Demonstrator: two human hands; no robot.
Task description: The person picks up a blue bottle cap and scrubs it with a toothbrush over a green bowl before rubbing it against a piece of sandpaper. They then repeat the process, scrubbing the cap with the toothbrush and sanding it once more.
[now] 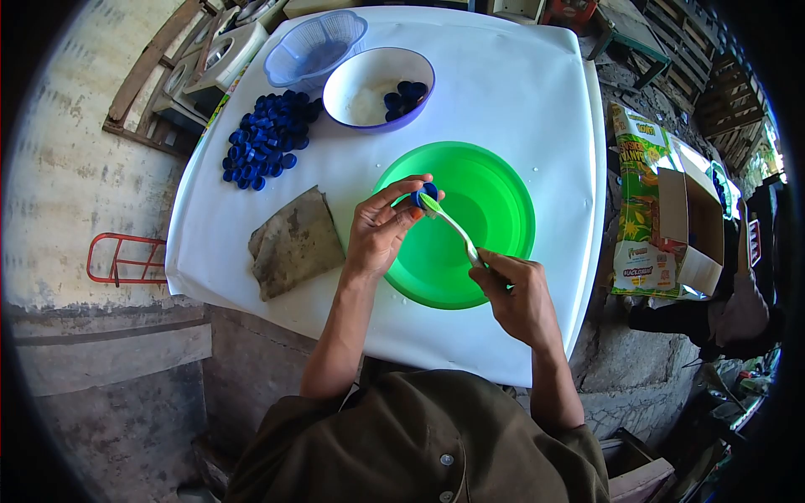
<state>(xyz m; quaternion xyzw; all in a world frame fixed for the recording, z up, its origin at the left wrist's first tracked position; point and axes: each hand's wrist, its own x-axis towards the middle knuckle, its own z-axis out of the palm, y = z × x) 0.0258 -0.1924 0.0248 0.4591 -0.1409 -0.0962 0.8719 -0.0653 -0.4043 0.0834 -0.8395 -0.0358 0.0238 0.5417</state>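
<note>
Between the fingers of my left hand is a blue bottle cap, held above the left part of a green basin. My right hand grips the handle of a toothbrush, whose green and white head meets the cap. Farther back, a white bowl with a purple outside has several blue caps in it and something whitish at its bottom. To its left, a heap of blue caps lies on the table.
A folded grey cloth lies on the white-covered table, left of my left forearm. At the back stands a pale blue plastic basket. Right of the table are a cardboard box and a printed green carton.
</note>
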